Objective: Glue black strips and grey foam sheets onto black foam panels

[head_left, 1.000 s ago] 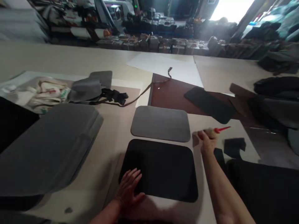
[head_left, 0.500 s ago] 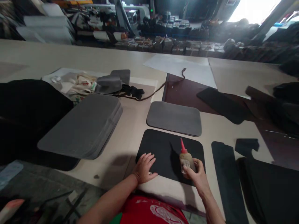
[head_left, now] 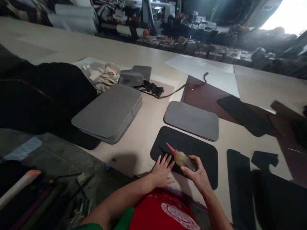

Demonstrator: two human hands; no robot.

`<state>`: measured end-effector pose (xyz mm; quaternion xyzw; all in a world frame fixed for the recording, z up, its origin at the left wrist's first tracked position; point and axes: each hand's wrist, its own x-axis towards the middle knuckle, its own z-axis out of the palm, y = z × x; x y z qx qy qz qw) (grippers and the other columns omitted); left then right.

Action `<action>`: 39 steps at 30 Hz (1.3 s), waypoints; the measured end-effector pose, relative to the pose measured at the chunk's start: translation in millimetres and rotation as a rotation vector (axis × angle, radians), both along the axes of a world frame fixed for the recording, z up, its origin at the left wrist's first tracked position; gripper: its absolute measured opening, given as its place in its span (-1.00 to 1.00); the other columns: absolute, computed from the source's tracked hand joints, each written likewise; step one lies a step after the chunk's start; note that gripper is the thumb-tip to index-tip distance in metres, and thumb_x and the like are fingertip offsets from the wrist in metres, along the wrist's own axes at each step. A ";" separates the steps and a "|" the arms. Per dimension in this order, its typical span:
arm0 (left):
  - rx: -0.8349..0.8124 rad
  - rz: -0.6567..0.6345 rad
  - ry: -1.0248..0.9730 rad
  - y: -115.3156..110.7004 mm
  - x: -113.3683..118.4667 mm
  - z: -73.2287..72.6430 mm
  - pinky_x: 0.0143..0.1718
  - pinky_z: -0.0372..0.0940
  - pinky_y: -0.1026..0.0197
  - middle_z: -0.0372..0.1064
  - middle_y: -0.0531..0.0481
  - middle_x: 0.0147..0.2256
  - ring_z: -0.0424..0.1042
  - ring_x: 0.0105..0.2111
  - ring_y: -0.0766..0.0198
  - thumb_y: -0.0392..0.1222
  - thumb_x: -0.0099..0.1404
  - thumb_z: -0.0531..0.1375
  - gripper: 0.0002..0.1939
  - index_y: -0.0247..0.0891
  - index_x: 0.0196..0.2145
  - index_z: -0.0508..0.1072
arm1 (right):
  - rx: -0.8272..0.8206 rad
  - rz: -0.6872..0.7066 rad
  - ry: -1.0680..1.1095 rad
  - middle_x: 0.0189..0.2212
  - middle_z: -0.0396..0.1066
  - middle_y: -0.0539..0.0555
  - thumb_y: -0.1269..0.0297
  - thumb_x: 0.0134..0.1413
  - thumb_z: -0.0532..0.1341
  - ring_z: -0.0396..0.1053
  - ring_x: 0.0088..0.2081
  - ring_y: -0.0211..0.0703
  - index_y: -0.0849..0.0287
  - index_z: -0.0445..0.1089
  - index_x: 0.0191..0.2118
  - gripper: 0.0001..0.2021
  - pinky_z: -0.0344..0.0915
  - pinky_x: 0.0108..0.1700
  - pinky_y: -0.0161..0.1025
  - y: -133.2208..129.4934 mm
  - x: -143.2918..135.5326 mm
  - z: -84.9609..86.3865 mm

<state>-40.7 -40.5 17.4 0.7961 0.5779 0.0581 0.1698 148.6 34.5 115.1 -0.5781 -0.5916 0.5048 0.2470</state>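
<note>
My right hand (head_left: 193, 170) is wrapped round a brownish squeeze bottle (head_left: 184, 160), whose red nozzle tilts up and to the left. Under the bottle lies a black rounded panel (head_left: 203, 153) on the pale table. My left hand (head_left: 162, 171) rests with fingers spread on the panel's near left edge, close to the nozzle. Just beyond the panel is a grey rounded panel (head_left: 192, 119). A thick stack of grey panels (head_left: 109, 110) sits to the left.
Black material (head_left: 48, 95) covers the table's left side. Black strips (head_left: 240, 185) and a dark piece (head_left: 285, 198) lie at the right. A thin brown cord (head_left: 172, 93), cloth scraps (head_left: 107, 76) and maroon sheeting (head_left: 203, 92) are farther back.
The bottle has tipped from nearly upright to leaning left, its nozzle now nearer my left hand. The camera view has shifted, moving much of the scene rightward.
</note>
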 end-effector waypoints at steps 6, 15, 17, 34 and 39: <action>-0.044 -0.031 -0.008 -5.1 -1.9 -6.7 0.33 -0.36 -0.32 -0.06 -0.32 0.37 -0.23 0.39 -0.24 0.47 0.26 -0.04 -0.04 -0.29 0.36 0.06 | 0.151 0.205 -0.039 -0.20 0.43 0.08 0.10 -0.11 0.37 0.40 -0.19 -0.01 0.12 0.34 -0.09 -0.56 0.37 -0.12 -0.11 -1.1 -33.9 -15.6; 0.027 -0.037 0.015 -6.9 1.2 -11.5 0.35 -0.35 -0.23 0.09 -0.37 0.31 -0.06 0.36 -0.15 0.43 0.27 -0.02 -0.05 -0.38 0.34 0.06 | 0.406 0.501 -0.124 -0.17 0.37 0.08 0.28 0.01 0.30 0.32 -0.11 -0.01 0.09 0.34 -0.12 -0.72 0.29 -0.08 -0.09 17.3 -41.8 -30.8; 0.019 -0.037 0.004 -7.2 1.1 -11.5 0.35 -0.32 -0.24 0.15 -0.36 0.28 0.00 0.33 -0.16 0.41 0.27 0.01 -0.07 -0.37 0.32 0.10 | 0.418 0.541 -0.136 -0.17 0.36 0.09 0.30 0.03 0.29 0.32 -0.12 -0.01 0.09 0.33 -0.12 -0.74 0.29 -0.08 -0.08 20.3 -43.0 -30.4; -0.018 -0.001 -0.018 -5.9 0.7 1.2 0.33 -0.33 -0.27 0.03 -0.36 0.33 0.00 0.32 -0.22 0.41 0.25 0.05 -0.04 -0.28 0.38 -0.03 | 0.543 0.728 -0.228 -0.17 0.35 0.13 0.29 0.11 0.26 0.29 -0.13 0.03 0.09 0.32 -0.10 -0.77 0.26 -0.08 -0.06 38.3 -59.9 -22.2; -0.023 -0.004 -0.001 -4.6 1.2 -0.3 0.34 -0.41 -0.26 -0.16 -0.35 0.39 -0.20 0.39 -0.21 0.44 0.26 -0.01 -0.03 -0.28 0.39 -0.05 | 0.576 0.728 -0.266 -0.18 0.35 0.11 0.34 0.09 0.27 0.27 -0.14 -0.01 0.12 0.32 -0.11 -0.77 0.26 -0.10 -0.10 57.0 -68.1 -17.1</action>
